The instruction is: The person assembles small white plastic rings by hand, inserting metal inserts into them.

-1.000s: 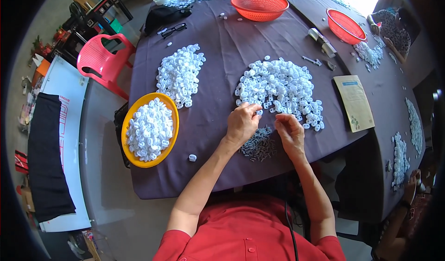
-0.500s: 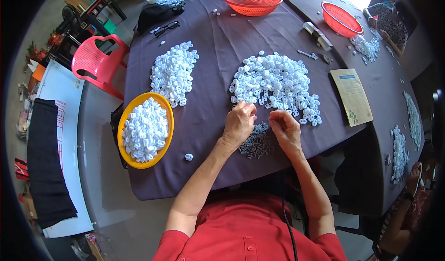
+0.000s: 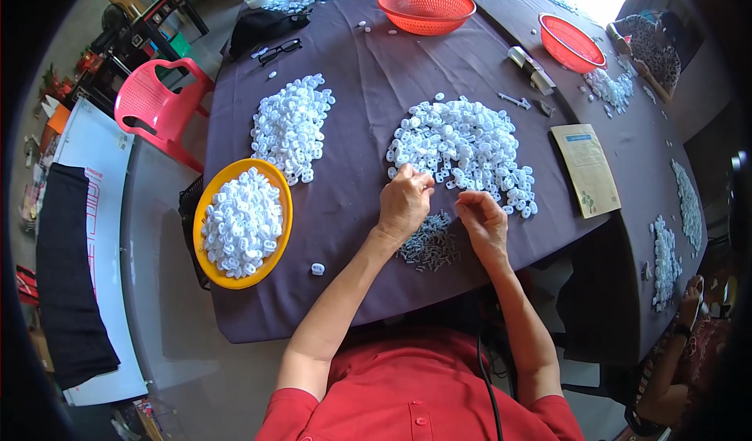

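Left hand (image 3: 406, 202): fingers bent into a pinch at the near edge of the main white heap (image 3: 462, 135). Right hand (image 3: 483, 222): fingers curled, thumb close to them, just beside, tips toward the left. Can't tell if either holds a part; tips too small and partly hidden. The hands are near each other, not touching as far as I can see.

Grey screws (image 3: 429, 243), or similar pins, lie loose between the forearms, just on the near side of the hands. Main heap is right past the fingertips on the desk (image 3: 360, 112).

Progress, my read: well short of finished. Lots left in both main heap and screws. Second white heap (image 3: 291, 124) to the left and the loaded yellow bowl (image 3: 200, 241) near it could be output or stock; can't tell which.

In the way: nothing seems to block the reach. Lone white piece (image 3: 317, 269) sits near the front edge, left of the left forearm; easy to knock off, I'd guess.

Further out: paper packet (image 3: 586, 171) right of the main heap, glasses (image 3: 278, 51) far left, red basket (image 3: 427, 24) at the back, pink chair (image 3: 160, 104) off the left side. Co-worker (image 3: 654, 49) at far right.
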Demonstrator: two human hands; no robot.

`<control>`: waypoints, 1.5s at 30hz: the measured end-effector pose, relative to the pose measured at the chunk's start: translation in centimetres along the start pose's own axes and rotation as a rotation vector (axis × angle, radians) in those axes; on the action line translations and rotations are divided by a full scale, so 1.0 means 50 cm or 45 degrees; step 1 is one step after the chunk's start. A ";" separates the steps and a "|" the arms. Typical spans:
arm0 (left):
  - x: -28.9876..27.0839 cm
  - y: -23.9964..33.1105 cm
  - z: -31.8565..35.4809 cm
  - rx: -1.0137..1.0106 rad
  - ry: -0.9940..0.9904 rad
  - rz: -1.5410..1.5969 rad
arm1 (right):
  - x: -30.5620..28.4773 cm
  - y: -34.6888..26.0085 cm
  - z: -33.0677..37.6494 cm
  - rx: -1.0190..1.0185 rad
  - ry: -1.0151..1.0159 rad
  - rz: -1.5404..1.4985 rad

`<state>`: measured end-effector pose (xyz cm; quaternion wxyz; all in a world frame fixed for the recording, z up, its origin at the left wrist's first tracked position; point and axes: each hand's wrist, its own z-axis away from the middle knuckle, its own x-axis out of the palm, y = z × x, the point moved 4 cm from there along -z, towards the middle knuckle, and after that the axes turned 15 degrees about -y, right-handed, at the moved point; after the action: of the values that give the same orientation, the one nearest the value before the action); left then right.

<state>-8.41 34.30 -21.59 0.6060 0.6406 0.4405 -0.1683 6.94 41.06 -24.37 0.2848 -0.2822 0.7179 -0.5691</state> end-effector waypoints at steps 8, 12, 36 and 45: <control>0.051 0.034 -0.042 -0.057 -0.180 -0.193 | 0.004 -0.003 0.000 0.022 0.001 0.006; 0.060 0.034 -0.048 -0.039 -0.170 -0.184 | 0.002 -0.002 0.001 0.024 -0.023 0.060; -0.036 0.049 0.141 -0.224 -0.132 1.156 | 0.085 -0.054 0.038 0.062 -0.156 -0.563; -0.040 0.063 0.193 -0.345 -0.010 1.272 | 0.111 -0.087 0.069 -0.043 -0.123 -0.582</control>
<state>-4.03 25.05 -20.16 0.6917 0.6878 0.0964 0.1977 6.04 33.91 -21.23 0.1777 -0.4691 0.6303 -0.5925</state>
